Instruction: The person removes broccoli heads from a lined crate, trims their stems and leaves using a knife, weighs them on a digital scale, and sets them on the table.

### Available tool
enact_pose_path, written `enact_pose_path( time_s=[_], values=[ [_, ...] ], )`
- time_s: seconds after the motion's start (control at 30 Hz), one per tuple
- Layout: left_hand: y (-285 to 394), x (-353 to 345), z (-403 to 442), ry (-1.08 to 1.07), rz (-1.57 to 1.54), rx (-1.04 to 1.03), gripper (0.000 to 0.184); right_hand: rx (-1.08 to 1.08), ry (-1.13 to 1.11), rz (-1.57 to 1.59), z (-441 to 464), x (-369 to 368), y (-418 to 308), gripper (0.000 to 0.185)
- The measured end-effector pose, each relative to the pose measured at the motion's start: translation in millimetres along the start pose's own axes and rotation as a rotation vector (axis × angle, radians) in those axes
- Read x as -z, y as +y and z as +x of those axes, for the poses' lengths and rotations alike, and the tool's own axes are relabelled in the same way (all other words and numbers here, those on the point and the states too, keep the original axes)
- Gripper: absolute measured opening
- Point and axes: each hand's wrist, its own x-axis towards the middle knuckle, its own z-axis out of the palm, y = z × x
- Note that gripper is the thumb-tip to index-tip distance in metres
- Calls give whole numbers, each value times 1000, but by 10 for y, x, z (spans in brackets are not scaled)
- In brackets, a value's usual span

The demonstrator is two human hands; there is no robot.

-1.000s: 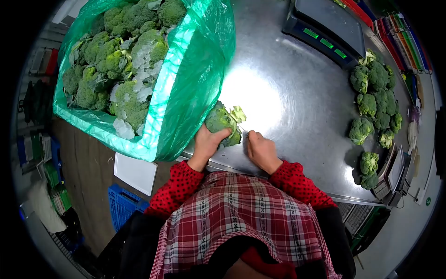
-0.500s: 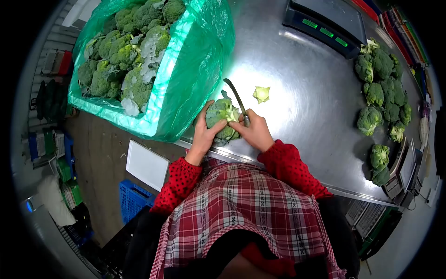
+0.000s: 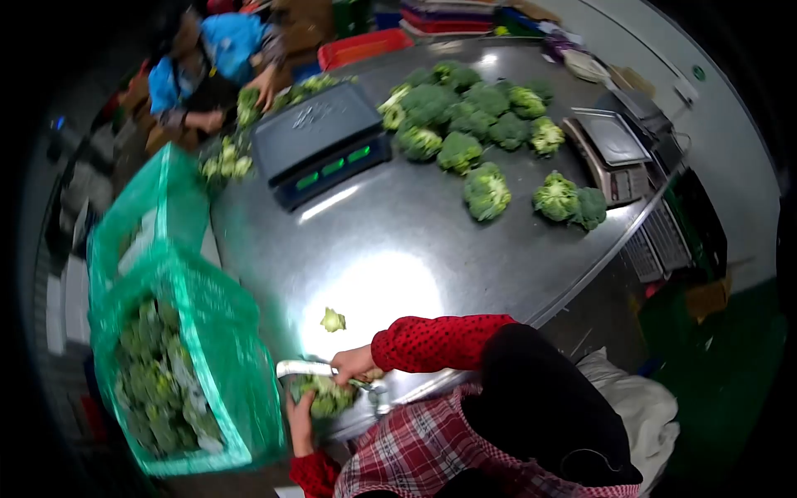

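Note:
A broccoli head (image 3: 330, 398) rests at the near edge of the metal table, with my left hand (image 3: 300, 419) closed around its left side. My right hand (image 3: 355, 363) grips a curved knife (image 3: 303, 368), its handle hidden in the fingers. The blade lies level over the top of the broccoli; whether it touches is hard to tell. Just beyond my hands is a pale green cut piece of stalk (image 3: 333, 320).
A green-lined box of broccoli (image 3: 158, 378) stands at my left. A black scale (image 3: 320, 137) with lit displays sits ahead. Several broccoli heads (image 3: 471, 112) are grouped to its right, near another scale (image 3: 610, 153). Across the table, a co-worker in blue (image 3: 228, 50) handles broccoli.
My view has swung to the right, bringing the co-worker into sight. The knife has turned from pointing away to lying across the broccoli. Both hands keep their hold.

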Motion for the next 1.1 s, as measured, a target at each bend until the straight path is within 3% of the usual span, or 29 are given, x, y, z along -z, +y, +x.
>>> enact_pose_path(
  time_s=[0.07, 0.1, 0.13, 0.17, 0.2, 0.27, 0.3, 0.33, 0.43, 0.5, 0.6, 0.67, 0.8, 0.87, 0.93, 1.0, 1.07, 1.1],
  values=[
    [-222, 298, 174, -188, -377, 291, 56, 230, -51, 334, -116, -27, 92, 12],
    [-342, 346, 263, -148, -159, 211, 57, 82, 77, 169, -389, 118, -137, 16],
    [74, 84, 127, -188, 51, -10, 61, -76, 202, 15, -652, 204, -364, 20],
    [358, -121, -3, -190, 116, 15, 66, -6, 472, -192, -603, 286, -219, 34],
    [505, -256, -64, -192, 175, 35, 71, 275, 702, -373, -662, 253, -174, 47],
    [289, -260, 102, -184, 333, -95, 77, 239, 689, -451, -834, -125, -502, 54],
    [211, -237, 157, -158, 502, -217, 83, 428, 684, -559, -610, -202, -277, 51],
    [222, -242, 173, -184, 508, -234, 83, 470, 740, -608, -517, -316, -205, 46],
    [472, -348, 84, -178, 238, -28, 97, 533, 939, -571, -370, -490, -106, 29],
    [333, -331, 79, -148, 230, -91, 98, 579, 1016, -553, -246, -578, -7, 21],
    [53, -290, 180, -23, 161, -139, 98, 550, 991, -547, -336, -608, -66, 22],
    [155, -374, 56, 37, 198, -82, 89, 587, 1000, -464, -306, -595, -48, 24],
    [201, -462, 157, 64, 320, -23, 84, 435, 1363, -280, 51, -454, 173, 32],
    [153, -475, 335, 78, 272, -66, 77, 273, 1201, 184, -158, -533, -45, 29],
    [169, -529, 385, 56, 340, -133, 74, 242, 1255, 308, -53, -455, -7, 26],
    [221, -609, 410, 59, 327, -143, 76, 216, 1157, 545, -27, -346, 46, 25],
    [169, -620, 484, 44, 352, -177, 75, 181, 1310, 590, -223, -536, -115, 18],
    [138, -619, 544, 34, 400, -215, 74, 159, 1314, 465, -367, -573, -120, 16]
  ],
)
